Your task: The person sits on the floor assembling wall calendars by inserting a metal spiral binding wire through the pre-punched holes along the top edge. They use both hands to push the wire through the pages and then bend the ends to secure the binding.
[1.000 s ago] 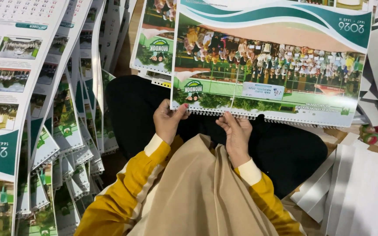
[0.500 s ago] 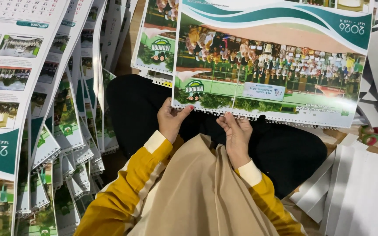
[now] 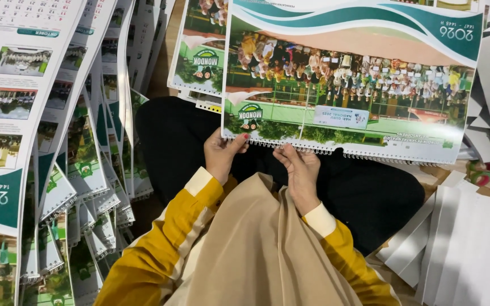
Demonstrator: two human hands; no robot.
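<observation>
Head view: a seated person's left hand (image 3: 220,156) pinches the near corner of a wall calendar (image 3: 350,79) on their lap, while right-hand fingers (image 3: 290,156) press its wire binding (image 3: 313,148) (apparently closing the coil; careful pressing comes next). Since earlier, the hands have barely shifted.

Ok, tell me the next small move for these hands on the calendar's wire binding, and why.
Probably slide the right hand further along the wire binding, pressing the loops. Both hands sit at the near-left end of the calendar; the left hand pinches its corner, and most of the binding to the right lies untouched.
</observation>
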